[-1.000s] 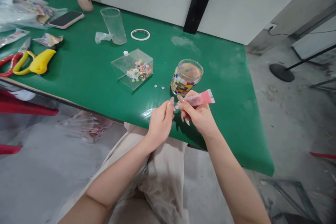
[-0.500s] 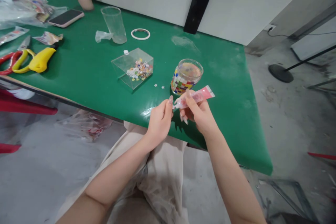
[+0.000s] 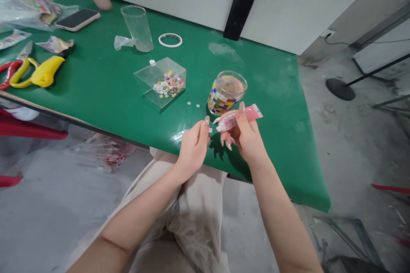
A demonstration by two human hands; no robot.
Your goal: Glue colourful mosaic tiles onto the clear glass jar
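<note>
My left hand [image 3: 194,143] pinches a small white mosaic tile [image 3: 210,130] between thumb and finger. In my right hand [image 3: 246,132] lies a pink and clear glue tube [image 3: 229,122], its nozzle pointing left at the tile with a small gap between them. Just behind the tube stands a glass jar [image 3: 221,99], its side covered with colourful square tiles. Two little star pieces [image 3: 193,104] rest on the green tabletop left of the jar. A clear open box [image 3: 160,77], tipped on its side, holds many mixed small pieces.
A clear plastic cup [image 3: 137,30], a white ring [image 3: 170,40] and a phone [image 3: 77,20] lie farther back. Yellow-handled scissors [image 3: 46,72] are at the left edge. A black phone [image 3: 241,10] leans on the wall. The green table [image 3: 272,149] ends at the right.
The tube's nozzle has drawn back to the right, away from the tile in my left hand. My left hand has barely moved.
</note>
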